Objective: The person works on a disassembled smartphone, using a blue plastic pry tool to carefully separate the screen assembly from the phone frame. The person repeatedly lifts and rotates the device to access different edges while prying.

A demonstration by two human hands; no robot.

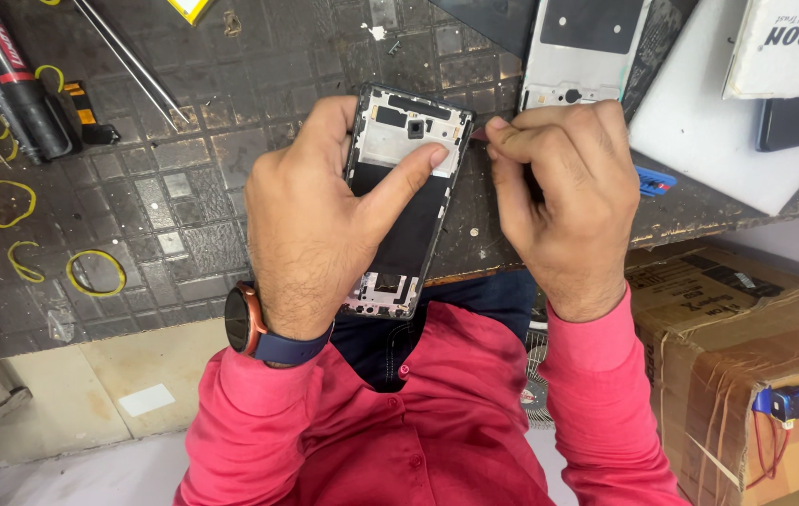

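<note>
Left thumb (415,169) lay pressed flat across the upper part of the phone (406,201), tip near its right edge; the other left fingers wrapped behind the frame, mostly hidden. Left hand (320,215) gripped the phone from its left side, wrist bent toward the body, a watch (242,320) on it. The phone was opened, back cover off, camera end pointing away, held slightly tilted over the near edge of the bench mat (165,215), its lower end hanging above the lap.

Right fingers (521,131) were bunched tight together, thumb against forefinger, pinching something small at the phone's upper right edge. The item was too small to identify; a reddish bit showed between the tips. Right hand (563,201) was curled, knuckles up, wrist coming straight in from the red sleeve (606,394).

Risks, as judged: the pinch sat right at the frame edge, so a slip could scrape the exposed board or bend the thin frame. The phone was off the mat and held one-handed, so a loosened grip could drop it to the floor. Thumb pressure on the bare inner plate could stress parts beneath.

Around: a second back shell (587,52) just beyond the right hand, tweezers (133,61) and markers (6,80) at far left, yellow rubber bands (95,274) scattered on the mat, a cardboard box (746,356) at right.
</note>
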